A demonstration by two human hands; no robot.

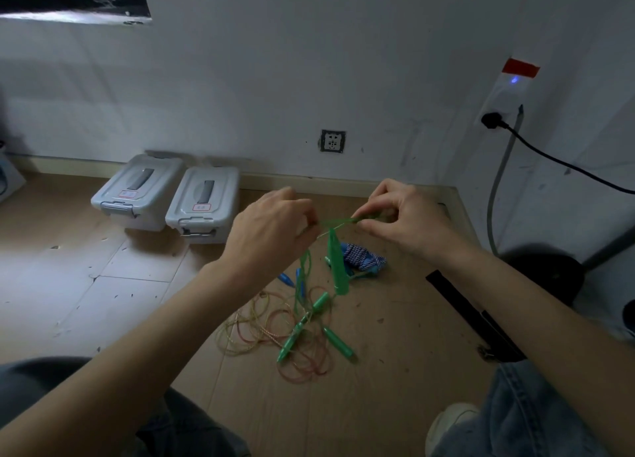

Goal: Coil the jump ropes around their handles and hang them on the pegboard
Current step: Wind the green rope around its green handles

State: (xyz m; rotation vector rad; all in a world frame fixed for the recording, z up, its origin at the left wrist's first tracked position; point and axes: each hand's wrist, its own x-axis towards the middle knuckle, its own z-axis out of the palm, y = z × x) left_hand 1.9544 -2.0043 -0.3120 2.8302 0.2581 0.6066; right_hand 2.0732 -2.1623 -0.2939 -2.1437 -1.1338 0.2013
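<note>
Both hands are raised over the floor, holding a green jump rope [338, 220] stretched between them. My left hand [275, 222] pinches one end of the taut stretch, and my right hand [398, 216] grips the other end, fingers curled. One green handle [337, 267] dangles below the stretch, and a loop of green cord [302, 277] hangs beside it. On the floor lies a tangle of orange and yellow rope [264, 329] with several green handles [338, 343]. A blue and white braided rope [364, 259] lies bundled behind, with blue handles [286, 279] near it. No pegboard is visible.
Two grey lidded storage boxes [202, 205] stand against the wall at the left. A wall socket [332, 141] sits above the skirting. A power strip [505, 92] with a black cable hangs on the right wall. My knees in jeans [536, 418] frame the bottom.
</note>
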